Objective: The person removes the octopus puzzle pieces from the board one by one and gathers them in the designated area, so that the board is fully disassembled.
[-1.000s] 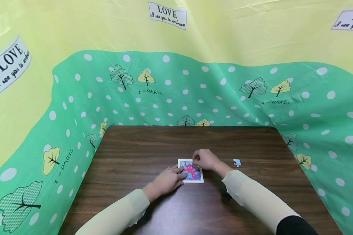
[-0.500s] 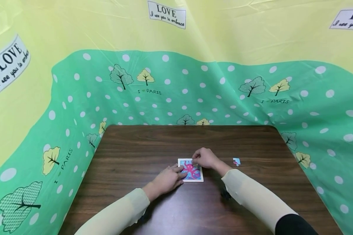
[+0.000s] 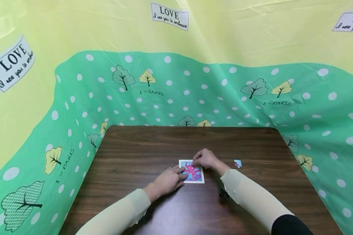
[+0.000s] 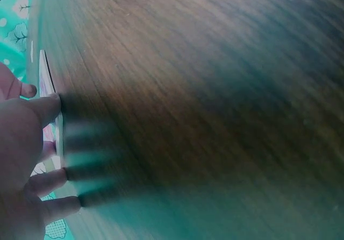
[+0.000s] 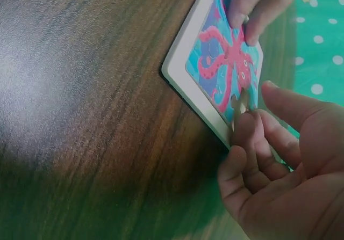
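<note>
A small square jigsaw puzzle [image 3: 194, 177] with a white frame lies on the table, showing a pink octopus on blue. My left hand [image 3: 168, 180] rests on its left side with the fingers spread, some on the picture and some at the frame's edge. At the far right corner, my right hand [image 3: 206, 159] pinches a puzzle piece [image 5: 244, 98], which stands tilted beside a pale gap in the picture. Its fingers hide most of that piece and the corner. To the right lies a loose blue and pink puzzle piece [image 3: 237, 163].
The brown wooden table [image 3: 129, 147] has rounded far corners. A green and yellow printed cloth [image 3: 164, 81] hangs behind it and along both sides. A small black object [image 3: 223, 193] shows under my right wrist.
Both hands keep their places at the puzzle, the right one with its fingers at the same corner. The head view has shifted slightly.
</note>
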`<state>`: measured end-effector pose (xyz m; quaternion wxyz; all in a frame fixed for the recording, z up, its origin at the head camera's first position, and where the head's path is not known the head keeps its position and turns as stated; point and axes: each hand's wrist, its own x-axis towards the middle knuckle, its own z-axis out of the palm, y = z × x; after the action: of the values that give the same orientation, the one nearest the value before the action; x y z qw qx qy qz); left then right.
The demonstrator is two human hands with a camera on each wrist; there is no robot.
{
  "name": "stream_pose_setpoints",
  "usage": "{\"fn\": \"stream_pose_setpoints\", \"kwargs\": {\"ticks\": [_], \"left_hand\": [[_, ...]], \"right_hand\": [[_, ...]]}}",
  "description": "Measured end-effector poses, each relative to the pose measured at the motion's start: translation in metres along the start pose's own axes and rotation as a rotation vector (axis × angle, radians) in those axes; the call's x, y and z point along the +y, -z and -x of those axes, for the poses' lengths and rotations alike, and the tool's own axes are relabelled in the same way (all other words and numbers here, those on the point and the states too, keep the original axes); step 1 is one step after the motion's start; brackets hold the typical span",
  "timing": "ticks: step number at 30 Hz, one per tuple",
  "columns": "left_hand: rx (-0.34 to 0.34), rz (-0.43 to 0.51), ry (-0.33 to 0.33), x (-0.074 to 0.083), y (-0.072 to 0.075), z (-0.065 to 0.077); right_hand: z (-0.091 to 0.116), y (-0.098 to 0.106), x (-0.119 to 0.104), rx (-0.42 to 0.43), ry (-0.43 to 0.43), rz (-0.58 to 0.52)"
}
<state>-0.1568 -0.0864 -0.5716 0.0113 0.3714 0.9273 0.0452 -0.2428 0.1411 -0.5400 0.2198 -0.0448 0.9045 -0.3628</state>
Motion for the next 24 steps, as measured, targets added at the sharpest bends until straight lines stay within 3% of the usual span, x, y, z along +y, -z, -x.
{"fn": "stream_pose_setpoints", "kwargs": {"ticks": [7, 13, 24], "left_hand": [[-0.021, -0.053, -0.021, 0.0003, 0.0007, -0.0003], [-0.018, -0.09, -0.026, 0.0015, -0.0011, 0.0002], [-0.053, -0.064, 0.007, 0.0013, 0.0008, -0.001]], "right_hand": [[0.0008, -0.0049, -0.001, 0.041, 0.075, 0.075], [-0.002, -0.0081, 0.0, 0.07, 0.086, 0.13], [0.001, -0.0012, 0.0005, 0.028, 0.077, 0.023]]}}
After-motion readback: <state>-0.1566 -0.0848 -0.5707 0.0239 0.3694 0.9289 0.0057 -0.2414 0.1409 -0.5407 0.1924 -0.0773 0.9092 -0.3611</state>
